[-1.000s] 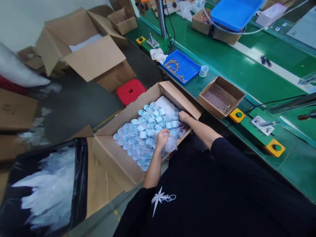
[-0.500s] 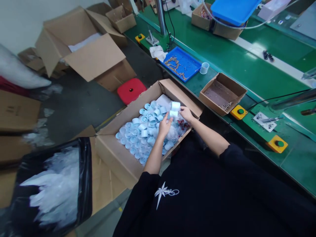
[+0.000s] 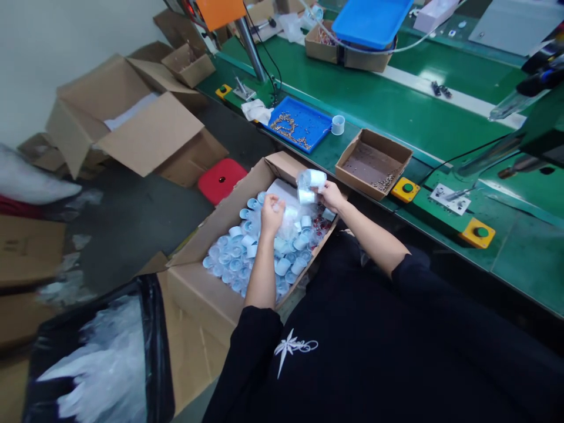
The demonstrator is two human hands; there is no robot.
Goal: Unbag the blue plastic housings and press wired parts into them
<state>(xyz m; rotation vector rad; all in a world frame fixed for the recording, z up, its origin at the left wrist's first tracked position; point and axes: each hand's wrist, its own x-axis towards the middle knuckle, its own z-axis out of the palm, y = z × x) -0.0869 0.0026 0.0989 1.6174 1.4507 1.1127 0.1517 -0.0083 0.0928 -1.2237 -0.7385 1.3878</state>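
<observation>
Head view, change: right hand (image 3: 331,196) has lifted a short stack of pale blue caps (image 3: 308,187), wrapped in clear film, higher above the cardboard box (image 3: 211,291) than half a second ago.
Left hand (image 3: 271,213): risen too, fingers curled shut around the film's loose tail, below and left of the right fingertips.
Right fingers: pinched on the stack's near end.
Meaning: the wrap looks about to come off.
Hard to see: film edges, red pieces under the right wrist.
</observation>
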